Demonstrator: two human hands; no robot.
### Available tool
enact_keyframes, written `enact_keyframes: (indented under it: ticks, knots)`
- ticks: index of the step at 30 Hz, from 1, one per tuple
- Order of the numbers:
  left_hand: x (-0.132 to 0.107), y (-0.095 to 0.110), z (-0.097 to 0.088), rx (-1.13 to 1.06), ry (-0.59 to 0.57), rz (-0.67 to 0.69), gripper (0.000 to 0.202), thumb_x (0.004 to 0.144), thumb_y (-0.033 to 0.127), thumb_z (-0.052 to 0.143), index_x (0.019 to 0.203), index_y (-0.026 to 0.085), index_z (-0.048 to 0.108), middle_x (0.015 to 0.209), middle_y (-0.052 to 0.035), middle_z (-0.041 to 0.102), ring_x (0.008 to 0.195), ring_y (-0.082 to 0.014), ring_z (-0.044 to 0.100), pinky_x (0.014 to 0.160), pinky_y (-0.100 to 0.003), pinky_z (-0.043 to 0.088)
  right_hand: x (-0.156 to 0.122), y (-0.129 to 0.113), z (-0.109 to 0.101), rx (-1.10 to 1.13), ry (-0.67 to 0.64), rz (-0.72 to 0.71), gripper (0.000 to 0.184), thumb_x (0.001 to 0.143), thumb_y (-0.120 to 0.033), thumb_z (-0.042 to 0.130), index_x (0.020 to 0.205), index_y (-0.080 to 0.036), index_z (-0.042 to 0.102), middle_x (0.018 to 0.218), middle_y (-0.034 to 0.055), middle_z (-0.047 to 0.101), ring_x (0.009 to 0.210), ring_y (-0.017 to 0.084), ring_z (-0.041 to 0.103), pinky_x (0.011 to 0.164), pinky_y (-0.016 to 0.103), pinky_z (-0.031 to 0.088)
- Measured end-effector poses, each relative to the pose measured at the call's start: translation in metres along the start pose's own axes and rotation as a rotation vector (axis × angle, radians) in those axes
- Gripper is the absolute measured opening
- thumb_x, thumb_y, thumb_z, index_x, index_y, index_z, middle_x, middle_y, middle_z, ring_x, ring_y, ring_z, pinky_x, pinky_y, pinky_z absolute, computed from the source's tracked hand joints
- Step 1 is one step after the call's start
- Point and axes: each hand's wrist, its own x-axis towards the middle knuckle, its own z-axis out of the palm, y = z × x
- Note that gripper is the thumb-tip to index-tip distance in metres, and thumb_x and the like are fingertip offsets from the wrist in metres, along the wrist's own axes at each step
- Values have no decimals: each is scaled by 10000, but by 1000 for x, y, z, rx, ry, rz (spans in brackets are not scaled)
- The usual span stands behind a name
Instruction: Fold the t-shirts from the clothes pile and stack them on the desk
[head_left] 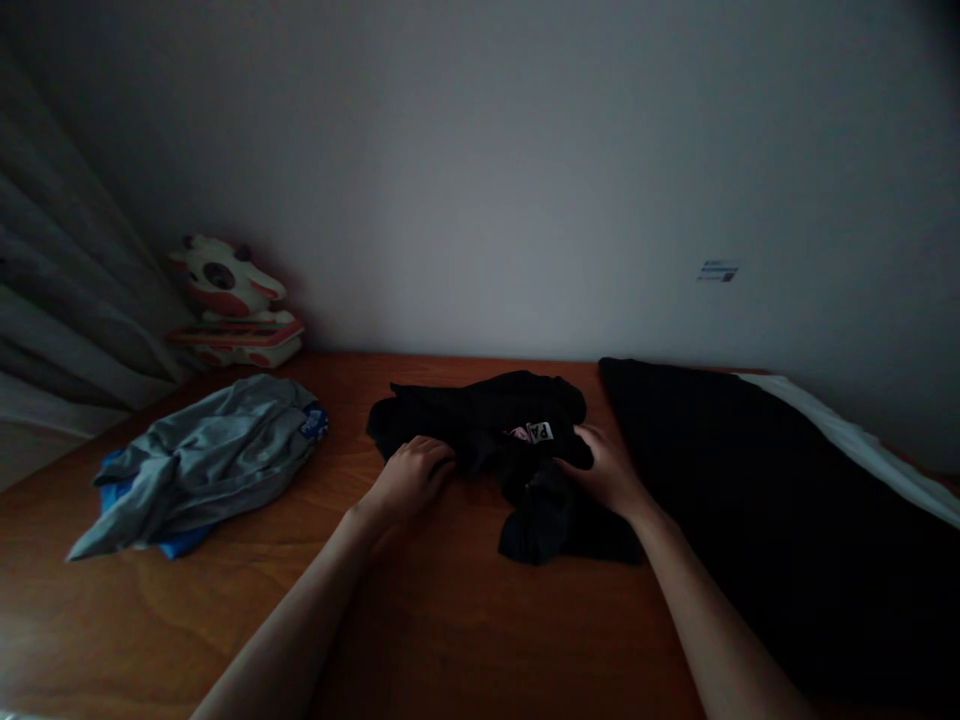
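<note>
A crumpled black garment (472, 420) lies bunched on the wooden table in front of me, with a small white-and-pink print on it. Its exact kind cannot be made out in the dim light. My left hand (414, 475) rests at its near left edge, fingers curled closed on the cloth. On the other side, my right hand (606, 475) grips the fabric between thumb and fingers, close to the print. The fingertips of both hands are partly hidden by the dark folds. A loose part of the garment hangs toward me below my right hand.
A grey garment with blue cloth (225, 460) lies rumpled on the table (465, 640) at the left. Large black cloth (765, 500) covers the right side, with white cloth (855, 430) beyond it. A cow-shaped toy (232, 300) stands at the back left, near a curtain (60, 300).
</note>
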Motion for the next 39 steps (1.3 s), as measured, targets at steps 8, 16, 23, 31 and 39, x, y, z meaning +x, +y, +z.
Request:
enact_keyframes:
  ticks: [8, 16, 23, 31, 39]
  knots:
    - [9, -46, -34, -846, 912, -534, 433, 771, 609, 674, 922, 210, 605, 738, 29, 618, 663, -144, 611, 621, -247, 494, 6, 17, -5, 71, 331, 31, 361, 860, -541, 580, 972, -224, 711, 1032, 110, 753, 984, 287, 694, 931, 452, 519]
    - [8, -30, -27, -347, 752, -312, 435, 820, 518, 680, 1113, 208, 594, 1175, -119, 662, 1143, -263, 626, 1003, -426, 487, 1, 9, 6, -107, 331, 83, 615, 895, -699, 480, 1058, -148, 699, 1093, 202, 717, 1035, 335, 670, 953, 512, 498]
    - [-3, 1, -12, 215, 78, -38, 736, 749, 718, 693, 1315, 252, 623, 1486, -160, 535, 1399, -385, 453, 1206, -642, 165, -2, 2, 16, -104, 219, 103, 504, 904, -582, 481, 1129, -170, 664, 1139, 201, 709, 1078, 359, 665, 961, 524, 494]
    - [-4, 20, 9, 113, -167, -43, 1030, 679, 772, 696, 1517, 235, 430, 1581, -190, 428, 1490, -397, 331, 1224, -650, 57, -32, -79, 54, 510, -117, 36, 490, 959, -432, 403, 1372, -220, 556, 1383, 93, 643, 1271, 244, 597, 1052, 413, 482]
    - [0, 20, -12, -100, -319, 90, 657, 629, 123, 581, 1260, 277, 682, 1304, -65, 699, 1272, -287, 601, 1249, -593, 117, -19, -85, 6, 335, 279, -149, 329, 996, -454, 431, 963, -264, 697, 1043, 96, 739, 1023, 262, 677, 948, 414, 516]
